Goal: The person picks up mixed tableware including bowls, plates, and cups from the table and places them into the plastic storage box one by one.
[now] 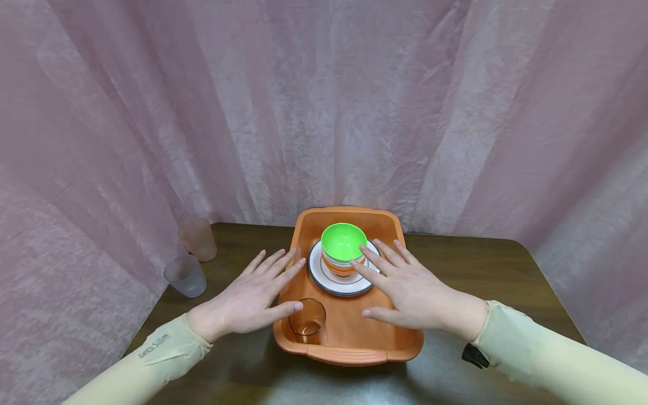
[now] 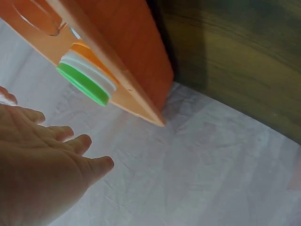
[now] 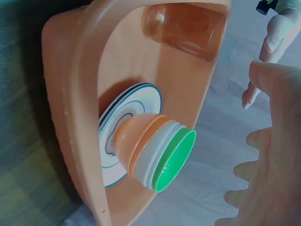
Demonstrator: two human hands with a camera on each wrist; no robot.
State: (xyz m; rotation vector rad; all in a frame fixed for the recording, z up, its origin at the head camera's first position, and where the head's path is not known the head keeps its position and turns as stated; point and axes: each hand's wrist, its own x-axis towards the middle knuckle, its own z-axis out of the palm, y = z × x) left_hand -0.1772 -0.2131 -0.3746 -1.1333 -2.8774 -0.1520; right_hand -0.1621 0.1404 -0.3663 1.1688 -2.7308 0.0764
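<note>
Both hands hang over an orange plastic basin (image 1: 354, 355), fingers spread and straight, palms down, holding nothing. My left hand (image 1: 250, 298) is above the basin's left rim; its thumb overlaps a clear drinking glass (image 1: 309, 326) in the head view. Over the right side is my right hand (image 1: 412, 288), its fingertips overlapping the bowl stack in that view. A green bowl (image 1: 343, 241) tops this stack, with white bowls (image 3: 153, 150) and orange bowls (image 3: 136, 136) nested below. The bowls stand on stacked white plates (image 1: 324, 280) with dark rims. The glass stands upright in the basin's near left corner.
Two translucent cups stand on the left of the dark wooden table (image 1: 471, 264): a greyish cup (image 1: 186, 277) and, behind it, a pinkish cup (image 1: 198, 239). A pink curtain (image 1: 324, 112) hangs along the table's back and sides.
</note>
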